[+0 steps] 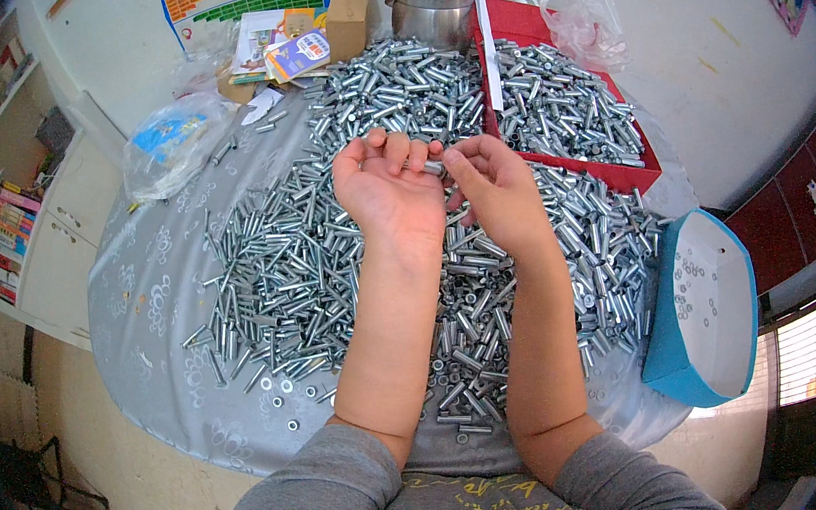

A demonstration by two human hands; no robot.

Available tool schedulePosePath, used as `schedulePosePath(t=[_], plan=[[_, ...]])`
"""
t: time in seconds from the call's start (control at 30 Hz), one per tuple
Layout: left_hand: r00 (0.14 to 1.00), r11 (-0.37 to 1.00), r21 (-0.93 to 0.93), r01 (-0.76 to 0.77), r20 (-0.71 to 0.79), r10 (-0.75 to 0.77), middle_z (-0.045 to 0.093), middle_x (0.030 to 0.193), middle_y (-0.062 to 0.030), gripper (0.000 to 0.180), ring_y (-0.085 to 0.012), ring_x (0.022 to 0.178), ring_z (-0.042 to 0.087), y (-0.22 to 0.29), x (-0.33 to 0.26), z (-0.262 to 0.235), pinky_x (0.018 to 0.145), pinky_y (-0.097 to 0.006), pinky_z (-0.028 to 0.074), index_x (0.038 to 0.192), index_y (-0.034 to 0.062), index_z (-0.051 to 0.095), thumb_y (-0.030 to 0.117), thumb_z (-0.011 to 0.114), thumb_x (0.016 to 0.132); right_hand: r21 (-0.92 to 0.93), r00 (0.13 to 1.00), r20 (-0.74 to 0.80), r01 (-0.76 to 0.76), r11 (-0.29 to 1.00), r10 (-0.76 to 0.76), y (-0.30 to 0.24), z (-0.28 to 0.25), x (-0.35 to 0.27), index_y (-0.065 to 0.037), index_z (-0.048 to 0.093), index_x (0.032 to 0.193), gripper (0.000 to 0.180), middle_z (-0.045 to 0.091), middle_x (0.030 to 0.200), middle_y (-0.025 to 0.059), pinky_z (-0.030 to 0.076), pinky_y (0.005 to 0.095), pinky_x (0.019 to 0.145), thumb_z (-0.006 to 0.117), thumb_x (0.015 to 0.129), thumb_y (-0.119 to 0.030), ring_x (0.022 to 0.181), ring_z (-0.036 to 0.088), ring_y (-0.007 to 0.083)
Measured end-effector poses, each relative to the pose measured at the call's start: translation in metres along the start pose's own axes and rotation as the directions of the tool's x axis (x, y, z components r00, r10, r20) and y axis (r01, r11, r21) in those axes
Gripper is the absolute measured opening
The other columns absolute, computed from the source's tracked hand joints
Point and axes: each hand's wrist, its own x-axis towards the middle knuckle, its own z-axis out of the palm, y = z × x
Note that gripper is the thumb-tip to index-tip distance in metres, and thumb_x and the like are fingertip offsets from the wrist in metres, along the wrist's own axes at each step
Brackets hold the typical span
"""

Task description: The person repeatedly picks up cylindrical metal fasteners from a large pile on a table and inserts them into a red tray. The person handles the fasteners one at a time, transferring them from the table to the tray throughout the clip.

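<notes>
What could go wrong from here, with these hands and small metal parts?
Possibly three things. The metal piece at the fingertips of the left hand and right hand could slip and get lost in the similar pile below. The loose rings toward the table's near edge might roll off. The blue box, at the right edge, could be knocked and spill its small rings.

From the person's head, a fisheye camera looked forward and down, at close range, onto heaped shiny silver metal cylinders.
</notes>
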Motion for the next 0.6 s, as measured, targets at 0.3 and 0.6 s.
schedulePosePath(t=[0.3, 0.6], plan=[[0.999, 1.0, -0.024, 0.016, -0.033, -0.017, 0.025, 0.047, 0.001, 0.02, -0.013, 0.047, 0.024, -0.001, 0.0, 0.001, 0.059, -0.029, 0.03, 0.06, 0.0088, 0.036, 0.02, 0.032, 0.076, -0.181, 1.0, -0.01, 0.012, 0.983, -0.014, 0.008, -0.006, 0.005, 0.002, 0.052, 0.079, 0.022, 0.053, 0.063, 0.0035, 0.038, 0.0224, 0.046, 0.055, 0.076, -0.02, 0.05, 0.045, 0.0089], [0.999, 1.0, -0.009, -0.003, -0.036, 0.003, 0.026, 0.048, 0.001, 0.019, -0.0133, 0.047, 0.024, -0.001, -0.001, 0.002, 0.059, -0.03, 0.03, 0.061, 0.0088, 0.037, 0.02, 0.031, 0.076, -0.106, 0.997, 0.004, 0.077, 0.991, -0.077, 0.006, -0.005, 0.002, 0.0, 0.05, 0.08, 0.023, 0.052, 0.062, 0.0045, 0.036, 0.0206, 0.045, 0.053, 0.077, -0.023, 0.048, 0.043, 0.0078]])
